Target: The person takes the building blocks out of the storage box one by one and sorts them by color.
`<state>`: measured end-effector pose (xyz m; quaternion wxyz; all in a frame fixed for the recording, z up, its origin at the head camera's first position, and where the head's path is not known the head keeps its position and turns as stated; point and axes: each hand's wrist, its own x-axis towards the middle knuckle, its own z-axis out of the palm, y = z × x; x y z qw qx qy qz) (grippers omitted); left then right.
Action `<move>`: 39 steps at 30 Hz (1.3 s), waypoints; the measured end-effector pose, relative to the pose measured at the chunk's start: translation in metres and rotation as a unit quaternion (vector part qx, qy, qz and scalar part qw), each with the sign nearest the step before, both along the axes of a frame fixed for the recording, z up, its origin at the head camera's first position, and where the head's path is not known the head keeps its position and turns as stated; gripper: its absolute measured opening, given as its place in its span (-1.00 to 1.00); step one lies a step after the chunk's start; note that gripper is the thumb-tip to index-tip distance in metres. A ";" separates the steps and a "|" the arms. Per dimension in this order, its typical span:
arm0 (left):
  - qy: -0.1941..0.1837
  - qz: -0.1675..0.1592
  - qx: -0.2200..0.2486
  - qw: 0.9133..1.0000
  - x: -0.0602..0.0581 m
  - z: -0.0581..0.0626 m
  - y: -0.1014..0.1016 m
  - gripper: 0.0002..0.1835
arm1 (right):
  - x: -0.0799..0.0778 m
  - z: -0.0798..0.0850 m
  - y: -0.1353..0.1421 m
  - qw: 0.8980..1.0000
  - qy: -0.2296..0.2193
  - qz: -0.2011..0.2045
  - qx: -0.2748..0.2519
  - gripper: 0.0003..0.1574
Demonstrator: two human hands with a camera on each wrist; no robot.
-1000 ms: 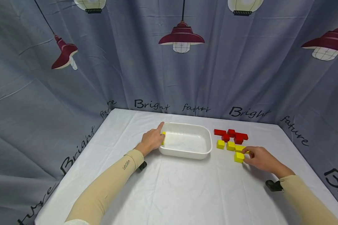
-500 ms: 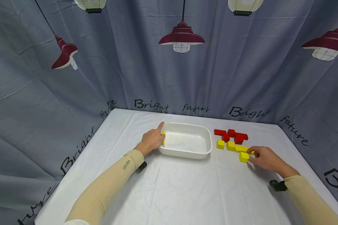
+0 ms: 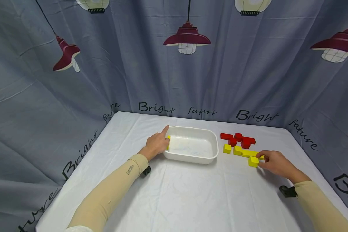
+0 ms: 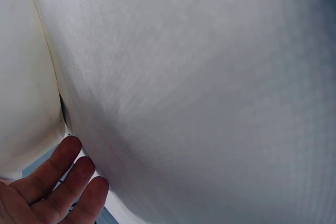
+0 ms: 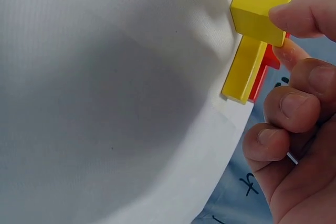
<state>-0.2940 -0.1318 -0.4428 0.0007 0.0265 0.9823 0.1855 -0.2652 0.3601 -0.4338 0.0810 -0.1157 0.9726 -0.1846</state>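
My left hand (image 3: 156,143) grips the left wall of a white plastic tray (image 3: 190,158), with the thumb on the inner side. Three of its fingertips (image 4: 92,187) show low in the left wrist view, beside the outside wall. Inside the tray, a yellow block (image 3: 168,142) is partly hidden by that hand. On the right, my right hand (image 3: 275,163) pinches a yellow cube (image 3: 253,161) between thumb and index finger. Just behind the cube lies a long yellow block (image 3: 249,153), its right end partly covered by my fingers.
Two more yellow cubes, one (image 3: 227,149) nearer the tray and one (image 3: 237,150) beside the long block, stand on the white cloth. Several red blocks (image 3: 245,143) lie behind them. A grey printed curtain (image 3: 150,80) hangs at the table's back edge.
My right hand and the yellow cube have moved to the right, more slowly at the end. More of the long yellow block shows. The left hand and tray stay put.
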 end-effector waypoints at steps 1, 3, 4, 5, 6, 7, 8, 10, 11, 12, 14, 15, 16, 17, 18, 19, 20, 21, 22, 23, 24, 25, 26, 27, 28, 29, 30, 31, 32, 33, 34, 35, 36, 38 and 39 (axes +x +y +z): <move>0.000 0.000 0.001 1.000 0.000 0.000 0.000 -0.31 | 0.000 0.000 0.000 1.000 0.001 0.001 0.002 -0.49; 0.002 0.000 0.001 1.000 0.000 0.001 0.000 -0.31 | 0.000 0.003 -0.001 1.000 0.003 0.004 0.005 -0.48; 0.002 -0.001 0.001 1.000 0.000 0.001 0.000 -0.31 | 0.001 0.004 -0.002 1.000 0.005 0.005 0.007 -0.48; 0.001 -0.001 0.001 1.000 0.001 0.001 0.000 -0.31 | 0.001 0.006 -0.003 1.000 0.008 0.006 0.010 -0.47; 0.000 0.000 0.000 1.000 0.001 0.001 0.000 -0.30 | 0.001 0.008 -0.004 1.000 0.012 0.007 0.012 -0.47; -0.001 0.000 -0.001 1.000 0.000 0.001 0.000 -0.30 | 0.001 0.011 -0.006 1.000 0.015 0.010 0.012 -0.46; -0.003 0.000 -0.001 1.000 0.000 0.001 0.000 -0.30 | 0.002 0.013 -0.009 1.000 0.019 0.010 0.013 -0.46; -0.004 0.000 -0.003 1.000 0.000 0.001 0.000 -0.30 | 0.002 0.018 -0.015 0.999 0.026 0.011 0.015 -0.47; -0.005 -0.001 -0.004 1.000 0.000 0.001 0.000 -0.30 | 0.001 0.020 -0.019 0.999 0.029 0.015 0.014 -0.47; -0.004 0.000 -0.003 1.000 0.000 0.002 -0.001 -0.30 | 0.001 0.023 -0.023 0.999 0.031 0.018 0.013 -0.48; -0.006 -0.001 -0.002 1.000 0.000 0.002 -0.001 -0.30 | 0.000 0.028 -0.032 0.999 0.036 0.026 0.010 -0.51; -0.006 -0.001 -0.002 1.000 0.000 0.002 -0.001 -0.30 | -0.001 0.030 -0.036 0.999 0.036 0.031 0.007 -0.52; -0.007 -0.001 -0.002 1.000 0.000 0.002 -0.001 -0.30 | -0.002 0.032 -0.040 0.999 0.037 0.035 0.004 -0.52; -0.008 -0.002 -0.002 1.000 0.000 0.002 -0.001 -0.29 | -0.003 0.033 -0.043 0.998 0.039 0.041 0.002 -0.53; -0.009 -0.002 -0.001 1.000 0.000 0.002 -0.001 -0.29 | -0.004 0.034 -0.047 0.998 0.041 0.046 -0.001 -0.53; -0.009 -0.003 -0.001 1.000 0.000 0.002 -0.001 -0.29 | -0.006 0.035 -0.050 0.998 0.042 0.051 -0.004 -0.54; -0.010 -0.003 -0.001 1.000 0.001 0.002 -0.001 -0.29 | -0.008 0.036 -0.053 0.997 0.044 0.056 -0.007 -0.54; -0.010 -0.003 -0.001 1.000 0.001 0.002 -0.001 -0.29 | -0.009 0.036 -0.057 0.997 0.047 0.062 -0.011 -0.54; -0.012 -0.003 0.000 1.000 0.001 0.002 0.000 -0.29 | -0.011 0.037 -0.060 0.996 0.049 0.066 -0.014 -0.54; -0.013 -0.003 0.002 1.000 0.001 0.002 0.000 -0.29 | -0.012 0.038 -0.063 0.996 0.050 0.069 -0.018 -0.55; -0.014 -0.003 0.002 1.000 0.001 0.002 0.000 -0.29 | -0.014 0.039 -0.067 0.996 0.049 0.073 -0.022 -0.55; -0.015 -0.003 0.001 1.000 0.001 0.002 0.000 -0.29 | -0.015 0.040 -0.070 0.996 0.049 0.075 -0.026 -0.56; -0.016 -0.002 0.001 1.000 0.001 0.002 0.001 -0.29 | -0.016 0.041 -0.074 0.995 0.051 0.079 -0.028 -0.56; -0.016 -0.002 0.001 1.000 0.001 0.001 0.001 -0.29 | -0.018 0.043 -0.077 0.995 0.052 0.083 -0.030 -0.56; -0.015 -0.001 0.000 1.000 0.001 0.001 0.001 -0.29 | -0.019 0.044 -0.081 0.995 0.051 0.085 -0.030 -0.58; -0.013 -0.001 -0.001 1.000 0.001 0.001 0.001 -0.29 | -0.021 0.046 -0.085 0.994 0.051 0.089 -0.032 -0.59; -0.012 -0.001 -0.003 1.000 0.000 0.000 0.000 -0.29 | -0.023 0.047 -0.089 0.994 0.053 0.095 -0.033 -0.60; -0.011 0.000 -0.003 1.000 0.000 0.000 0.000 -0.30 | -0.024 0.049 -0.093 0.993 0.055 0.100 -0.035 -0.61; -0.010 0.001 -0.004 1.000 0.000 0.000 0.000 -0.30 | -0.026 0.050 -0.097 0.992 0.057 0.107 -0.037 -0.62; -0.009 0.002 -0.006 1.000 0.000 0.000 0.000 -0.30 | -0.028 0.050 -0.101 0.991 0.058 0.113 -0.042 -0.63; -0.009 0.002 -0.007 1.000 0.000 0.000 0.000 -0.30 | -0.030 0.051 -0.104 0.990 0.058 0.120 -0.048 -0.64; -0.010 0.002 -0.007 1.000 0.000 0.000 0.001 -0.30 | -0.032 0.051 -0.107 0.988 0.059 0.129 -0.055 -0.64; -0.011 0.002 -0.007 1.000 0.001 0.000 0.001 -0.30 | -0.034 0.051 -0.110 0.987 0.061 0.135 -0.058 -0.64; -0.011 0.003 -0.005 1.000 0.001 0.001 0.001 -0.30 | -0.037 0.050 -0.118 0.986 0.059 0.145 -0.063 -0.62; -0.010 0.002 -0.005 1.000 0.001 0.001 0.002 -0.30 | -0.039 0.050 -0.122 0.985 0.056 0.148 -0.065 -0.62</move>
